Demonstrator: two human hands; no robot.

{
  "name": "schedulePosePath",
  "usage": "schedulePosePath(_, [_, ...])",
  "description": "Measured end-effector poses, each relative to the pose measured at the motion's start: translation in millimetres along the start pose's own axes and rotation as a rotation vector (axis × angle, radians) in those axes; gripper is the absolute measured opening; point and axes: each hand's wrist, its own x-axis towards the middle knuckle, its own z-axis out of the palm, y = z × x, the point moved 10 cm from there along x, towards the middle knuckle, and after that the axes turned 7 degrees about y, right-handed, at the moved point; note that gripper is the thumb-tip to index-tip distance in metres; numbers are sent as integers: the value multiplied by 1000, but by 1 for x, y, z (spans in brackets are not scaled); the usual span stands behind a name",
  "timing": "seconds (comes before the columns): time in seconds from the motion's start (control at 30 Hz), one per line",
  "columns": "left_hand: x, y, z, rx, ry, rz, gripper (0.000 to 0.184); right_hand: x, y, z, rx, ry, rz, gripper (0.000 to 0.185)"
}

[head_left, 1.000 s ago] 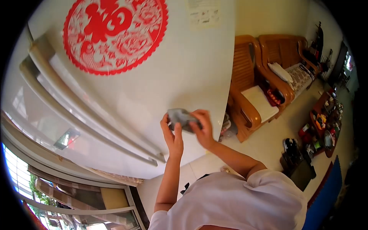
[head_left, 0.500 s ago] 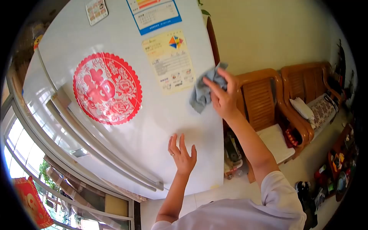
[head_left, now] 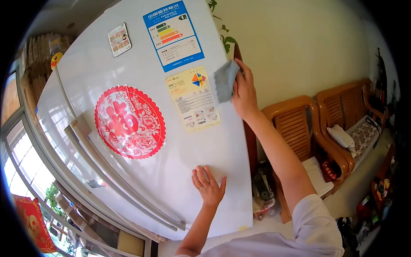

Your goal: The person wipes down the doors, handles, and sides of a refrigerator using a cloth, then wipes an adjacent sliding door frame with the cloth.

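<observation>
A white refrigerator (head_left: 180,150) fills the middle of the head view. My right hand (head_left: 245,92) grips a grey-blue cloth (head_left: 225,81) against the door near its right edge, beside a yellow paper sheet (head_left: 196,100). Lower down, my left hand (head_left: 208,186) rests on the door with its fingers stretched out and nothing in them; a ring shows on one finger. Left of the yellow sheet is a round red-and-white sticker (head_left: 129,122). Above the sheet sits a blue-bordered energy label (head_left: 174,36).
A long door handle (head_left: 124,184) runs down the fridge's left side. A small magnet card (head_left: 119,40) is near the top. To the right stand wooden chairs (head_left: 295,128) with cushions. Windows (head_left: 32,150) and a red packet (head_left: 34,222) lie left.
My right hand has moved the cloth upward along the door's right edge, past the yellow sheet's side. My left hand now lies flatter on the door. The view has tilted up.
</observation>
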Motion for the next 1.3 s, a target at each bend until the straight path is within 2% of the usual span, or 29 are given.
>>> schedulePosePath(0.2, [-2,-1,1,39,-42,47,88,-35,-18,-4,-112,0,7,59])
schedulePosePath(0.3, [-3,-2,0,43,-73,47,87,-42,-14,-5,6,12,5,60])
schedulePosePath(0.4, [-1,1,1,8,-63,19,85,-3,-8,3,10,37,-13,56])
schedulePosePath(0.57, [0,3,-1,10,-29,-16,85,86,-19,6,-54,297,-120,52])
schedulePosePath(0.73, [18,29,1,-11,-33,-116,82,65,-12,7,272,233,-83,53])
schedulePosePath(0.83, [41,66,3,-43,59,17,74,62,-16,8,262,181,-181,57])
schedulePosePath(0.93, [59,87,15,-3,81,72,72,108,-16,17,326,272,-229,54])
schedulePosePath(1.03, [69,97,27,43,105,59,71,168,-18,36,408,254,-182,55])
schedulePosePath(1.1, [73,98,32,92,107,51,70,190,-19,42,423,251,-153,50])
schedulePosePath(1.2, [63,93,37,119,146,53,70,167,-17,47,288,277,-206,59])
schedulePosePath(1.23, [62,91,37,118,179,59,66,146,-13,39,354,275,-187,50])
schedulePosePath(1.3, [59,88,40,152,232,87,62,92,-9,25,456,225,-161,61])
